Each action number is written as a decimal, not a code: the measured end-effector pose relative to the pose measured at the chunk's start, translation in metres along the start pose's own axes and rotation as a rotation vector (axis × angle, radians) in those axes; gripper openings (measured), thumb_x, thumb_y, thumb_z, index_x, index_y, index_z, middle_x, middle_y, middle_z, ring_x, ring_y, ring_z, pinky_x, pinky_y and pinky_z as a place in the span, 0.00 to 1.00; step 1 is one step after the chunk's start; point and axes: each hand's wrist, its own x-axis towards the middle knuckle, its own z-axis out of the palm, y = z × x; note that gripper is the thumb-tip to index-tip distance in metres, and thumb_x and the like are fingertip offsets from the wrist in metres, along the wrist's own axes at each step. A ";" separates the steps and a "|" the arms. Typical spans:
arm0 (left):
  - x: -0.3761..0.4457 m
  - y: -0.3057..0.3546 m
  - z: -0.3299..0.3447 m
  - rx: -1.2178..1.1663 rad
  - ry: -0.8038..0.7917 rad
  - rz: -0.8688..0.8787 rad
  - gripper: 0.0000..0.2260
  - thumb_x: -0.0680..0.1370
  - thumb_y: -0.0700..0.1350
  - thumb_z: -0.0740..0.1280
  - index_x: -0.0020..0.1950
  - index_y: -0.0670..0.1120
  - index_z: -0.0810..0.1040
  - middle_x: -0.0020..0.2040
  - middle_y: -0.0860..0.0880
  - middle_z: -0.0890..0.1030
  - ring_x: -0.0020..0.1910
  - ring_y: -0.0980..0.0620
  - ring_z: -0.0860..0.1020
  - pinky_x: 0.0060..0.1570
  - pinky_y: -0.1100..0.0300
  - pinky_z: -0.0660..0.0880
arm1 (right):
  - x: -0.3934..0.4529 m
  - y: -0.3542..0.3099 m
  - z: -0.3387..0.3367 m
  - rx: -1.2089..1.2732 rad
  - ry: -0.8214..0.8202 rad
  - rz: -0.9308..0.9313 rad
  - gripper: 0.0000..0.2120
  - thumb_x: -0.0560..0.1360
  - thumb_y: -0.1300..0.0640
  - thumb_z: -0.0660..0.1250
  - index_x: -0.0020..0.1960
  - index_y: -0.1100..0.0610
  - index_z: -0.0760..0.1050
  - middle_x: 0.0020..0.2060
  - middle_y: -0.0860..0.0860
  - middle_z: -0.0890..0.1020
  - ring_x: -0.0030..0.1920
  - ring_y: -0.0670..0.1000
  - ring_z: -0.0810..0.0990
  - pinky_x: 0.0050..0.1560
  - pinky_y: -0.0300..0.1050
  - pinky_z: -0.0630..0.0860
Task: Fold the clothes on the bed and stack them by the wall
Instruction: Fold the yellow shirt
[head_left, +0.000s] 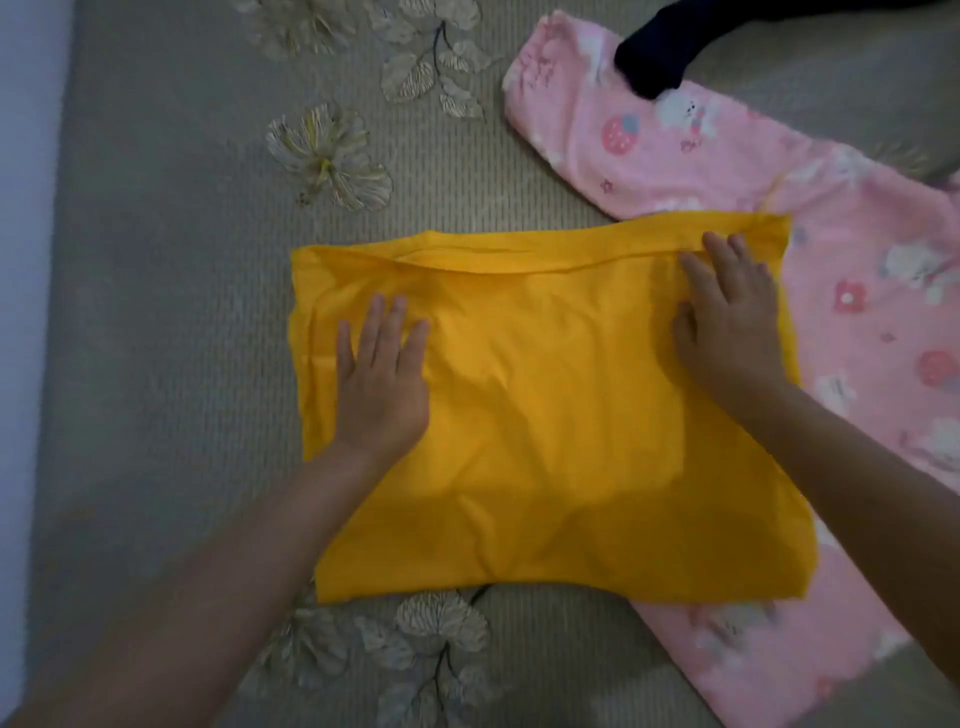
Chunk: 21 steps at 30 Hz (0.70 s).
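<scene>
Both hands are down flat on the yellow garment (545, 415), which lies spread across the middle of the bed (182, 260), a folded edge running along its far side. The left hand (382, 382) presses near the cloth's left side, fingers straight and together, gripping nothing. The right hand (727, 317) rests by the far right corner, fingers extended and slightly spread, fingertips at the folded edge; this looks like smoothing rather than grasping. So the yellow piece seems partway folded, a broad rectangle that likely needs another fold or two before it is compact. Its right side overlaps the pink patterned garment (701, 156), which stretches diagonally across the right of the bed and looks not yet folded. At the top right a dark garment (660, 57) lies partly over the pink one's far end, and it runs out of view, so its state cannot be told. The pale wall (26, 208) shows along the left edge, and no stack is visible there. By this reckoning the job is at an early stage, with most folding and all stacking ahead.
</scene>
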 end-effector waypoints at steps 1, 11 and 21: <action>-0.024 0.009 0.003 0.006 -0.057 0.029 0.17 0.71 0.40 0.60 0.56 0.36 0.78 0.60 0.34 0.76 0.60 0.32 0.73 0.55 0.31 0.65 | -0.025 -0.003 0.004 -0.029 -0.054 -0.065 0.20 0.73 0.58 0.57 0.61 0.67 0.74 0.63 0.68 0.71 0.64 0.71 0.67 0.62 0.70 0.61; -0.133 0.005 -0.008 -0.070 -0.480 -0.178 0.35 0.80 0.59 0.41 0.61 0.33 0.75 0.61 0.29 0.73 0.59 0.26 0.70 0.53 0.28 0.63 | -0.109 0.014 0.001 -0.008 -0.198 0.301 0.27 0.75 0.49 0.55 0.69 0.65 0.66 0.70 0.65 0.63 0.71 0.66 0.58 0.68 0.64 0.53; -0.023 0.116 -0.028 -0.244 -0.207 0.483 0.14 0.67 0.33 0.62 0.50 0.35 0.81 0.50 0.36 0.81 0.48 0.38 0.81 0.41 0.46 0.80 | -0.185 0.007 -0.012 0.298 -0.298 0.999 0.14 0.75 0.55 0.63 0.57 0.62 0.71 0.45 0.60 0.79 0.49 0.60 0.76 0.54 0.50 0.62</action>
